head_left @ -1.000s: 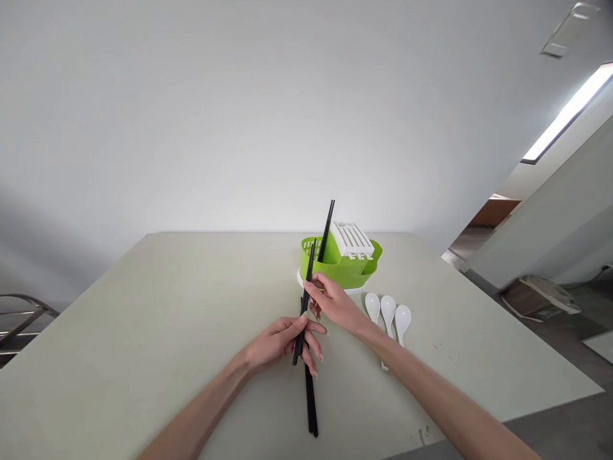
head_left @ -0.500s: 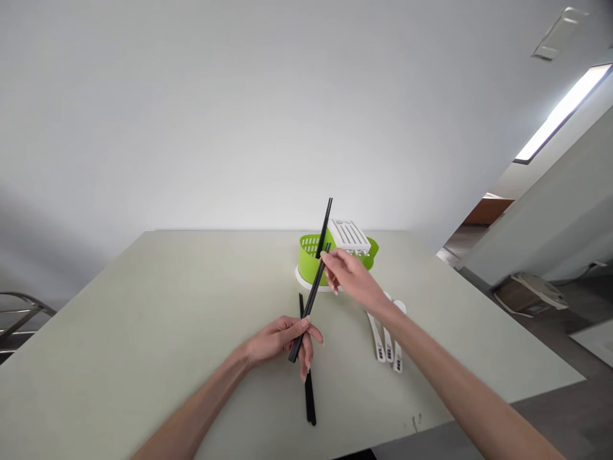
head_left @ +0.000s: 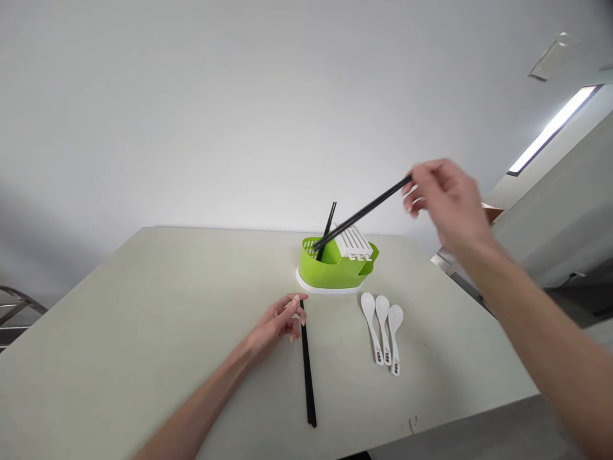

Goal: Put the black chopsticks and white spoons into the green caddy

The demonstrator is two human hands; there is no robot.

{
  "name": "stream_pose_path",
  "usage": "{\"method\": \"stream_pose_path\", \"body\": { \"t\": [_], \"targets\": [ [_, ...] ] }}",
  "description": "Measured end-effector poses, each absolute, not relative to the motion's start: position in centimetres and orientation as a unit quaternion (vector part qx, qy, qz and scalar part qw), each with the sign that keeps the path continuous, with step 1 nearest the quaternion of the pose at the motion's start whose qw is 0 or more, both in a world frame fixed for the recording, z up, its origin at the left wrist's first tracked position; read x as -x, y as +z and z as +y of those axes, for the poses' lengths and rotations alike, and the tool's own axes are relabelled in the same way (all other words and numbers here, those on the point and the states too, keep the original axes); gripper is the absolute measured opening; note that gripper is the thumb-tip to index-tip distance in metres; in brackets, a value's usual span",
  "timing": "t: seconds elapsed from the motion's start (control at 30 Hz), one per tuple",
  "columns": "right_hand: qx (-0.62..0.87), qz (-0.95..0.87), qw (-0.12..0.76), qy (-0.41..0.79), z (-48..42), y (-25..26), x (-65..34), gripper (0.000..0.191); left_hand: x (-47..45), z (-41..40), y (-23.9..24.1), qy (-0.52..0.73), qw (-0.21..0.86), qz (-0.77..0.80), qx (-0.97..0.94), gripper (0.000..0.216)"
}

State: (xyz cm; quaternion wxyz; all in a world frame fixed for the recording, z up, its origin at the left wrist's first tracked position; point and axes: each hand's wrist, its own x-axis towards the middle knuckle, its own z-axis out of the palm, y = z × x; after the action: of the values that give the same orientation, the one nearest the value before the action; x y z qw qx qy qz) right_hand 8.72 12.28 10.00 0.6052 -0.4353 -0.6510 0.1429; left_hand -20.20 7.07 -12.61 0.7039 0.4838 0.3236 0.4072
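My right hand [head_left: 450, 198], raised at the right, pinches a pair of black chopsticks [head_left: 366, 209] by one end. They slant down to the left, and their lower ends are over the left opening of a green cutlery holder [head_left: 330, 273]. Another pair of black chopsticks [head_left: 329, 220] leans upright inside that holder. My left hand [head_left: 282, 322] is low over the table, fingers loosely bent and apart, beside the upper tips of a third pair of black chopsticks [head_left: 307, 377] lying on the table. Whether it touches them I cannot tell.
Three white spoons [head_left: 382, 329] lie side by side right of the chopsticks. The holder has a white slotted top [head_left: 354, 241] and a white base. A pale table [head_left: 191, 306] meets the wall behind. A metal rack [head_left: 16, 310] is at far left.
My right hand has moved up and right with its chopsticks, now tilted with their lower ends over the holder. My left hand has let go of that pair and shifted slightly left.
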Motion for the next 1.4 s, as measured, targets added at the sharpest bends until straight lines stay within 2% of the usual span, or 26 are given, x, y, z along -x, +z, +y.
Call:
{"method": "stream_pose_path", "body": {
  "t": [0.13, 0.3, 0.53, 0.73, 0.87, 1.1, 1.2, 1.3, 1.4],
  "targets": [
    [0.434, -0.684, 0.585, 0.051, 14.8, 12.8, -9.3, 0.021, 20.7, 7.7, -12.4, 0.477, 0.683, 0.36, -0.42, 0.057],
    [0.447, -0.751, 0.474, 0.1, 18.6, 9.6, -6.8, 0.029, 21.1, 8.0, -12.7, 0.502, 0.686, 0.353, -0.39, 0.049],
    [0.436, -0.817, 0.342, 0.159, 22.1, 5.6, -4.2, 0.027, 21.1, 8.0, -12.8, 0.487, 0.701, 0.344, -0.391, 0.04],
    [0.457, -0.811, 0.307, 0.198, 24.5, 4.8, -3.6, 0.024, 20.9, 8.0, -12.7, 0.487, 0.703, 0.349, -0.383, 0.042],
    [0.492, -0.797, 0.299, 0.18, 24.8, 4.8, -3.4, 0.024, 20.9, 8.0, -12.6, 0.485, 0.704, 0.347, -0.385, 0.04],
    [0.492, -0.796, 0.341, 0.09, 21.5, 6.2, -3.8, 0.028, 21.0, 8.1, -12.9, 0.478, 0.702, 0.348, -0.396, 0.036],
    [0.481, -0.795, 0.356, 0.098, 18.0, 6.7, -4.2, 0.026, 21.2, 8.2, -13.1, 0.479, 0.696, 0.351, -0.403, 0.034],
    [0.485, -0.799, 0.317, 0.16, 13.5, 6.2, -4.4, 0.024, 21.2, 8.3, -13.0, 0.483, 0.69, 0.355, -0.405, 0.032],
    [0.507, -0.799, 0.223, 0.235, 8.8, 3.8, -3.9, 0.027, 21.2, 8.5, -13.0, 0.495, 0.681, 0.36, -0.403, 0.032]
  ]
}}
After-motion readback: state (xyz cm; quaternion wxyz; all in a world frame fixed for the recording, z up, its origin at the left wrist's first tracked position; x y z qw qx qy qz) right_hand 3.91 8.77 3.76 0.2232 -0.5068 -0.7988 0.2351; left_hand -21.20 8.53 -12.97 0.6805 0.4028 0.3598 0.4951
